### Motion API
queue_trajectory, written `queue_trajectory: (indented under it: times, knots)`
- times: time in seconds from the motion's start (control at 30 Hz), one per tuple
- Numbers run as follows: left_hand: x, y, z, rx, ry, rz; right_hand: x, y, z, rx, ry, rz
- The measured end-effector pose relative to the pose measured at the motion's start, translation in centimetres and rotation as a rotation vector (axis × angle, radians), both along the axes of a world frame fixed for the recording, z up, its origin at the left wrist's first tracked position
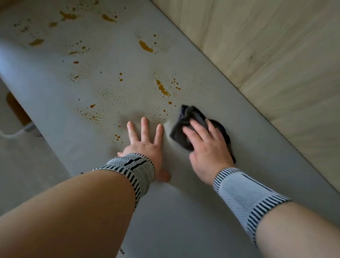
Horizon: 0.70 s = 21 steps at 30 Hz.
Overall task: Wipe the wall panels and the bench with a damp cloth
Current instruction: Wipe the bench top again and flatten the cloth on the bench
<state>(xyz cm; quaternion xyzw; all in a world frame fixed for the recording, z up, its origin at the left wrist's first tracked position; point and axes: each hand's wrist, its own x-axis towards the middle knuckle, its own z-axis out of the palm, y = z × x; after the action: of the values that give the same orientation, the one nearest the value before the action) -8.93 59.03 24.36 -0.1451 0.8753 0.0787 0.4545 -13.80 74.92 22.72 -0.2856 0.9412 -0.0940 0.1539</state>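
Right hand (pixel 208 150) presses cloth (pixel 186 118) flat-fingered | left hand (pixel 145 145) flat on bench (pixel 45 89)

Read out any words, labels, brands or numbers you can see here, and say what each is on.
None can be read. The left wrist band and right wrist band show only woven black-and-white patterns; the bench, wall panels and cloth carry no lettering.
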Motion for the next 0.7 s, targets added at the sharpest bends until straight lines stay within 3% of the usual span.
queue_trajectory:
  times: [0.07, 0.2, 0.27, 0.33, 0.43, 0.5, 0.53, 0.67, 0.7]
  knots:
    - [0.0, 0.0, 0.0, 0.005, -0.004, 0.003, -0.9, 3.4, -0.7, -0.059, 0.087, -0.039]
    - [0.0, -0.1, -0.1, 0.009, -0.016, 0.003, -3.5, 5.8, -1.0, -0.038, 0.087, -0.695]
    - [0.0, 0.0, 0.0, 0.004, -0.006, -0.003, -2.9, 2.8, -0.8, -0.031, 0.090, -0.799]
    - [0.1, -0.2, -0.6, 0.008, 0.000, 0.000, -0.9, -0.6, -0.8, -0.084, 0.106, -0.578]
    - [0.2, -0.5, -1.8, -0.015, 0.023, -0.063, 2.2, -2.5, -1.4, -0.154, 0.096, -0.004]
    - [0.3, -0.4, -1.6, -0.014, 0.015, -0.050, 0.9, -0.8, -1.7, -0.136, 0.127, 0.162]
    - [0.3, -0.3, -1.3, -0.004, 0.013, -0.021, -0.2, 0.4, -1.8, -0.127, 0.168, 0.124]
    - [0.0, -0.1, -0.1, 0.018, -0.001, 0.005, -4.7, 2.5, -0.7, -0.043, 0.084, -0.583]
    - [0.0, -0.1, 0.0, 0.024, -0.003, 0.011, -4.6, 1.7, -0.5, -0.013, 0.077, -0.651]
